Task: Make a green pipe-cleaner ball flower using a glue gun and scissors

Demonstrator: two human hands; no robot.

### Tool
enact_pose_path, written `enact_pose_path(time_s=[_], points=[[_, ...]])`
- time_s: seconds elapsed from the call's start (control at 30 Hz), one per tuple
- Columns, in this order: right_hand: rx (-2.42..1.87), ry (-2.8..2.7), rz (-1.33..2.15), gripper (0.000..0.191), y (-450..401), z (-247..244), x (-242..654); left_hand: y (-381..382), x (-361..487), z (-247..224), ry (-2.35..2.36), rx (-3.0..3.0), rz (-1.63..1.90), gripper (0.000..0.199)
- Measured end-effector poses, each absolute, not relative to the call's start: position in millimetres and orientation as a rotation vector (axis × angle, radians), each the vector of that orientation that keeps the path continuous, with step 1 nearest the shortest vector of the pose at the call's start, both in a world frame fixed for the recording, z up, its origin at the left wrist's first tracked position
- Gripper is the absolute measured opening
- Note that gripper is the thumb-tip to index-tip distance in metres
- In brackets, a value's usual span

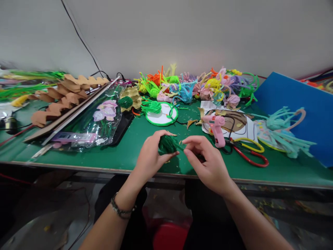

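My left hand (151, 152) is closed around a dark green ball of pipe cleaners (168, 144), with thumb below and fingers above it. A thin green strand (180, 147) sticks out of the ball to the right. Thumb and forefinger of my right hand (204, 158) come together at the end of this strand; the exact grip is small and hard to see. Behind the hands lies a white round piece with a green edge (161, 119), a bright green pipe-cleaner ball (153, 107) resting at its left side.
A pink glue gun (217, 128) and red-and-yellow-handled scissors (251, 154) lie right of my hands. Colourful pipe-cleaner pieces (186, 90) are heaped along the wall. A clear plastic bag (104, 121) and folded brown cardboard strips (59, 100) are left. A blue board (299, 104) leans at right.
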State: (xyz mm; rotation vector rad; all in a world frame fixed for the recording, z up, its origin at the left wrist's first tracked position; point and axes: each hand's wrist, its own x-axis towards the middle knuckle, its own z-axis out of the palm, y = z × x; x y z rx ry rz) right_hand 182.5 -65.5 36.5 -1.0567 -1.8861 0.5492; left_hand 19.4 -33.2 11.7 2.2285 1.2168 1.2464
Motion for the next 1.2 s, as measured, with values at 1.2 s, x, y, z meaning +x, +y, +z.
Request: enact_pose_path(time_s=[1.2], points=[[-1.019, -1.862, 0.326, 0.008, -50.6, 11.9, 163.5, -32.2, 46.7, 5.2, 0.793, 0.754, 1.228, 0.04]])
